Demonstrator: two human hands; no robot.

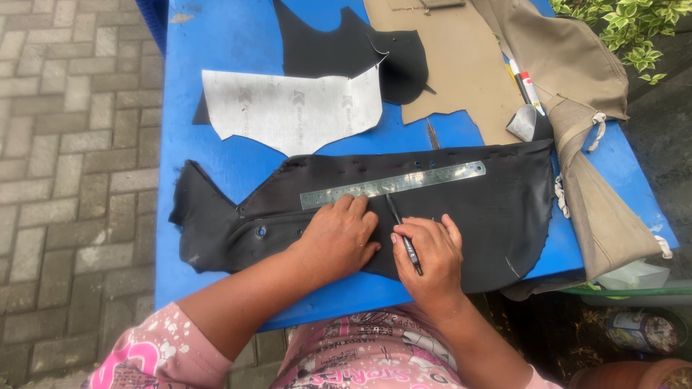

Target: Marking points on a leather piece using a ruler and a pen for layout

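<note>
Black leather panel (461,216), long and irregular with a row of small punched holes along its far edge, lies flat across the near part of the blue table (216,36); a thin steel ruler (393,184) rests on it, slanting slightly up toward the right. The left hand (339,238) lies palm down with its fingers spread, the fingertips (353,205) pressing on the ruler's near edge and the palm on the panel, so it clasps nothing. The right hand (429,256), just right of it, is closed round a slim dark pen (404,234) held between thumb and fingers; the pen's tip meets the panel right at the ruler's near edge, beside the left fingertips. The panel therefore sits under both hands, stretching well to the left and right of them. Farther off lie a grey paper pattern piece (295,108), another black cut piece (346,50) partly beneath it, and a tan cut sheet (454,65); a folded tan fabric cover (577,94) runs down the right side.
</note>
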